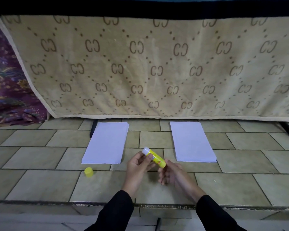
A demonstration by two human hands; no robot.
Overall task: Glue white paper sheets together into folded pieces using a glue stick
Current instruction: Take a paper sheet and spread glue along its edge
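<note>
Between the two hands, above the tiled floor point(40, 164), the glue stick point(154, 157) is held aslant, its white tip pointing up and away from the person. The left hand point(138, 164) pinches the tube near that tip, thumb and fingers curled round it. The right hand point(172, 174) grips the yellow base end, its fingers curled too. The yellow cap point(88, 172) is off and lies on the floor, left of the glue stick and slightly nearer the person. Beyond the glue stick, one pile of white sheets point(107, 142) lies flat to its left and a second pile point(191, 142) to its right. Farther beyond hangs a patterned beige blanket point(140, 64).

The step in hand looks like readying the stick: the grip suggests winding the base to raise the glue. No sheet appears glued or folded, so the task seems at its start. Next, one hand must let go and draw a sheet from a pile, while the other brings the tip down onto the paper.
</note>
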